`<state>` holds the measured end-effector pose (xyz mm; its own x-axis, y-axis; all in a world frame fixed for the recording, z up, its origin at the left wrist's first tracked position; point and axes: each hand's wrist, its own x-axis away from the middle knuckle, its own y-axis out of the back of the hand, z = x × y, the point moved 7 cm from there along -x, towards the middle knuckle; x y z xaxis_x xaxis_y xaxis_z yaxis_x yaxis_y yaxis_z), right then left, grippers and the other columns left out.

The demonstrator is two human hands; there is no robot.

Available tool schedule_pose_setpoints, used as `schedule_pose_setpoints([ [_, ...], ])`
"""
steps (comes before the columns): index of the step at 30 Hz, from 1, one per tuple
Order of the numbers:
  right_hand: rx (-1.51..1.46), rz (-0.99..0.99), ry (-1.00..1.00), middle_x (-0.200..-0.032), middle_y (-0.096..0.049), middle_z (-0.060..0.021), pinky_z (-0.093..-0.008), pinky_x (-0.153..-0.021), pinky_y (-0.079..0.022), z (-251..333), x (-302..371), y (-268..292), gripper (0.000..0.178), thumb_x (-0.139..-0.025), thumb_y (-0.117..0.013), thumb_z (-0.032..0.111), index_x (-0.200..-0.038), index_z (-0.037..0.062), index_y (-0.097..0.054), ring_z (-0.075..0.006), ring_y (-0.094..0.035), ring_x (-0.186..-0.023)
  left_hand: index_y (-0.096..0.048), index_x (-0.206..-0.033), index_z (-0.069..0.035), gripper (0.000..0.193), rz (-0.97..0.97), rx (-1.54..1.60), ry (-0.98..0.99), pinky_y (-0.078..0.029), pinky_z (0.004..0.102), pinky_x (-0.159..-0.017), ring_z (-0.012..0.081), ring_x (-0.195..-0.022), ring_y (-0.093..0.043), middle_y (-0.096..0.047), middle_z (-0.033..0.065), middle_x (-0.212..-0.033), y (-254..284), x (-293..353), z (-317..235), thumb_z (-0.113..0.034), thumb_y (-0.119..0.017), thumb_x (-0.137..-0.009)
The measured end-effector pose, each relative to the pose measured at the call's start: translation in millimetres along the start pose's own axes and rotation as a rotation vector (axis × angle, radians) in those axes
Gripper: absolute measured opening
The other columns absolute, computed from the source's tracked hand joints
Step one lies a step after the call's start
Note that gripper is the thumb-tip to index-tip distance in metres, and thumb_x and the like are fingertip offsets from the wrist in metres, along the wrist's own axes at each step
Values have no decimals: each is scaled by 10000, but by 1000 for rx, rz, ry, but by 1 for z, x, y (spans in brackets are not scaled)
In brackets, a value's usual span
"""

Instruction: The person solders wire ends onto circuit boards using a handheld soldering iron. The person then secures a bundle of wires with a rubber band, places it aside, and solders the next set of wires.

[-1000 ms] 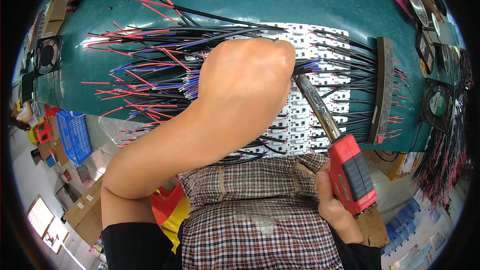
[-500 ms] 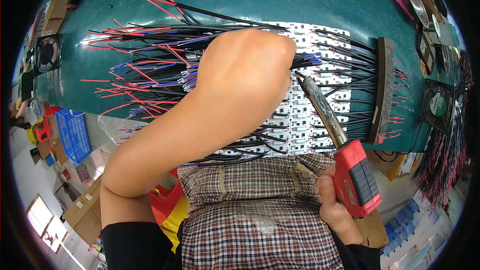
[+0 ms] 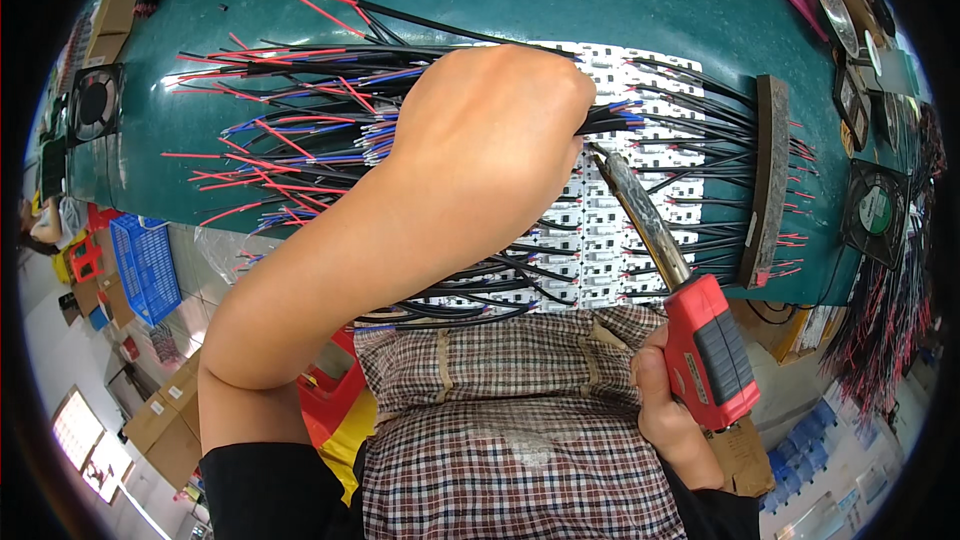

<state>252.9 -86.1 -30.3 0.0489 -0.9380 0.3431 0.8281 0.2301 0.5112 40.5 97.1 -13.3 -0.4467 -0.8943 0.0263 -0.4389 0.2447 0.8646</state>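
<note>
My left hand [image 3: 495, 115] is closed round a bundle of black cables [image 3: 610, 119], whose blue and red wire ends stick out to the right past the knuckles. Its fingers are mostly hidden beneath the back of the hand. In my right hand [image 3: 665, 405] is a red and black soldering iron [image 3: 712, 350], pointing up and to the left. The iron's tip is just below the cable bundle, close to my left fingers; I cannot tell whether it touches anything. Under both lies a panel of white circuit boards [image 3: 600, 205], with black cables running off both sides.
A dark bar [image 3: 766, 180] lies across the right-hand cables. Small fans stand at the left [image 3: 96, 105] and right [image 3: 876, 212] of the green table [image 3: 480, 0]. More red-tipped wires hang off the right edge. A blue basket [image 3: 146, 268] is beyond the table's left front.
My left hand has shifted very slightly upward with the cable bundle. The soldering iron has moved slightly left, its tip still below the bundle.
</note>
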Motion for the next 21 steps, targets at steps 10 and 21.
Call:
schedule_pose_setpoints([
  [10,59,-15,111,-862,-669,-115,-351,-653,-542,21,-9,2,167,-887,-762,88,-998,-9,-684,-261,-672,-725,-736,-925,-9,189,38,-53,41,-530,482,-750,403,-809,-672,-691,192,-802,-6,-3,1,-163,-746,-818],
  [21,-4,13,143,-783,-487,-51,-266,-546,-433,7,4,0,147,-1022,-574,135,-1001,28,-475,-104,-506,-615,-725,-893,0,178,34,-82,31,-529,487,-739,402,-792,-674,-688,195,-787,-7,-4,-2,-157,-745,-811],
])
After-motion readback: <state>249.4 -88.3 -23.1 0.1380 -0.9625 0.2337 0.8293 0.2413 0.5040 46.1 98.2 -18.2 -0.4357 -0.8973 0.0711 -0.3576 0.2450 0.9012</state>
